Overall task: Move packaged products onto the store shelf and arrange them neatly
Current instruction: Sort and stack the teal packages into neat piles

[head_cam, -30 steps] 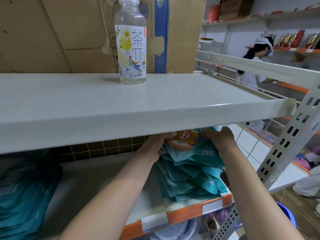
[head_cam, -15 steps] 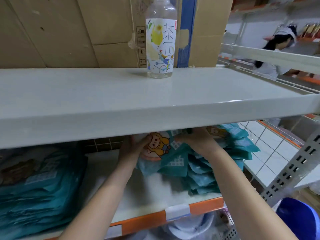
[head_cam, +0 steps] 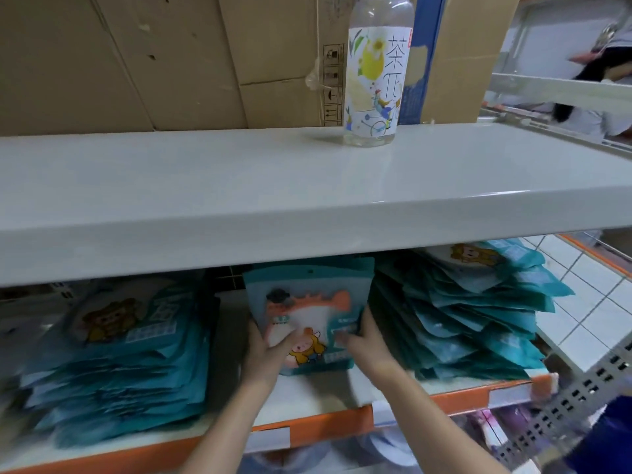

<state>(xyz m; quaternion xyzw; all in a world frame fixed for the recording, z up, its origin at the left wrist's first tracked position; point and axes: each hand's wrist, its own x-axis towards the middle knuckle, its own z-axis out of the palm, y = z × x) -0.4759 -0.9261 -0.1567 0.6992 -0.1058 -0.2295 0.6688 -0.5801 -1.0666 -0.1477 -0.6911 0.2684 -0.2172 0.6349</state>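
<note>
A teal packet with a cartoon print [head_cam: 309, 302] stands tilted upright in the gap on the lower shelf [head_cam: 307, 393]. My left hand [head_cam: 265, 354] grips its left edge and my right hand [head_cam: 364, 342] grips its right edge. A leaning stack of the same teal packets [head_cam: 468, 319] lies to the right of it, and another stack of teal packets [head_cam: 113, 364] lies to the left. The packet's top sits just under the upper shelf's front lip.
The white upper shelf [head_cam: 307, 200] overhangs the work area and carries a tea bottle [head_cam: 374, 73] in front of cardboard boxes [head_cam: 136, 59]. An orange price rail [head_cam: 325, 429] edges the lower shelf. A perforated upright [head_cam: 581, 398] stands at right. Another person [head_cam: 602, 63] is at far right.
My hands have lifted one packet off the right stack and brought it left into the gap between the stacks, standing it up. The view has shifted left.
</note>
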